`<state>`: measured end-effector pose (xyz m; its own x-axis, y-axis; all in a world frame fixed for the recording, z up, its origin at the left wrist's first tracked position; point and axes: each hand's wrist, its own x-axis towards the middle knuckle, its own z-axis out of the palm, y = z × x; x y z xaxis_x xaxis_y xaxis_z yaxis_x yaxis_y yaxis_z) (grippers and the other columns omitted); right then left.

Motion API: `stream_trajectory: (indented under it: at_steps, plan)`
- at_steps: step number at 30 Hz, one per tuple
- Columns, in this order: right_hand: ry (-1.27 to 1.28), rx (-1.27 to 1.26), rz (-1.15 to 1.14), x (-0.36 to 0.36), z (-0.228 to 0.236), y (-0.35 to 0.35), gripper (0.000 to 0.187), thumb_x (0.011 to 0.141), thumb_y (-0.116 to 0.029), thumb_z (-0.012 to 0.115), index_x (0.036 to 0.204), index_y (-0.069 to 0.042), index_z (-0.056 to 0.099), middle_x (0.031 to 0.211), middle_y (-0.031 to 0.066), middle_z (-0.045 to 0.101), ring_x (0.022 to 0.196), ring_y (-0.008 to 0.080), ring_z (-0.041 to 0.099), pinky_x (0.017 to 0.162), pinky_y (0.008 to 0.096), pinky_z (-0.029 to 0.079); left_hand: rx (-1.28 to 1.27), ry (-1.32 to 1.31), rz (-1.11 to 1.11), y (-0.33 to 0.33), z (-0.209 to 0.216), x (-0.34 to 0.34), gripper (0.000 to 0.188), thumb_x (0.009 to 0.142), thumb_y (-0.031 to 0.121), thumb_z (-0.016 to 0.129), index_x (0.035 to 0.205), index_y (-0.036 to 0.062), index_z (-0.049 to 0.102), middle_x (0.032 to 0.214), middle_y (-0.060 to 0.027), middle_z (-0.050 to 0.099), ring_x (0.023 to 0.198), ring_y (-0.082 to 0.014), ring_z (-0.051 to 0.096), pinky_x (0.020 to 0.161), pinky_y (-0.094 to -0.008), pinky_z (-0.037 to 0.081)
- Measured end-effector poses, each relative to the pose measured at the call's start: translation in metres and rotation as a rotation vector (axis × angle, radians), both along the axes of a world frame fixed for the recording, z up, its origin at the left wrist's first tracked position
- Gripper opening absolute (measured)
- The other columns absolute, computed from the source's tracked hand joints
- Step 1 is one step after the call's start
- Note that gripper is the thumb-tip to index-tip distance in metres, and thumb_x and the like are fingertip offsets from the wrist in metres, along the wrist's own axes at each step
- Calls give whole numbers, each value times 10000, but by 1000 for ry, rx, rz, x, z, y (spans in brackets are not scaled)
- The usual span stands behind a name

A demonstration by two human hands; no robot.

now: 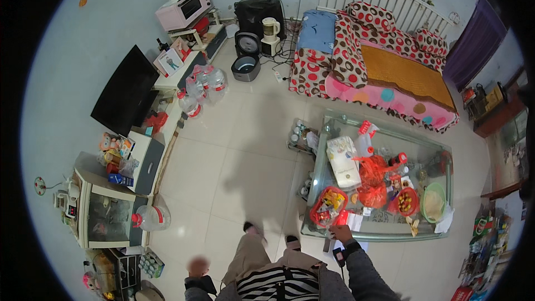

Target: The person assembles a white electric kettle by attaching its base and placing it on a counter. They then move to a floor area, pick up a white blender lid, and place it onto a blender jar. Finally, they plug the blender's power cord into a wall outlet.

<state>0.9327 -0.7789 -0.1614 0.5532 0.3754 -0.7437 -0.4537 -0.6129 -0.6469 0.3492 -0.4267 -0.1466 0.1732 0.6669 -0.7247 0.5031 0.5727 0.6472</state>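
Observation:
My right hand [341, 233] is over the near-left corner of the glass table [384, 238], just below a red basket [315, 217] of colourful packaged snacks. Its fingers look curled together; anything in them is too small to make out. Beside it lie red and white papers [353, 222]. Low on the left, away from the table, hangs my left hand [198, 266], smeared by motion, so its fingers do not show clearly. Farther along the tabletop are a white packet [343, 161], red plastic bags [372, 194], a red bowl of small fruit [407, 202] and a green basin [433, 202].
Along the left wall stand a cabinet [146, 163] with a television [123, 90] and several large water bottles [207, 82]. An opened rice cooker [246, 68] and a blender [271, 36] sit on the floor at the back. Behind the table is a sofa bed [384, 72].

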Motion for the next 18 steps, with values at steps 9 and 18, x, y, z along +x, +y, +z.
stream_trajectory:
  at_steps: [9, 18]
  plan:
    - [7, -101, -110, 5, 23, 108, 264, 863, -238, 618, 882, 12, 698, 783, 88, 682, 624, 162, 639, 523, 287, 529, -479, -188, 189, 169, -27, 91, 269, 900, 232, 528, 1111, 70, 567, 997, -130, 648, 825, -260, 642, 673, -364, 522]
    - [-5, -181, -248, 42, 54, 211, 279, 854, -259, 634, 883, 11, 700, 762, 67, 680, 595, 142, 620, 525, 277, 514, -42, -126, -140, 387, -3, 272, 246, 902, 273, 554, 1055, 82, 578, 895, -71, 654, 800, -177, 641, 666, -341, 507]
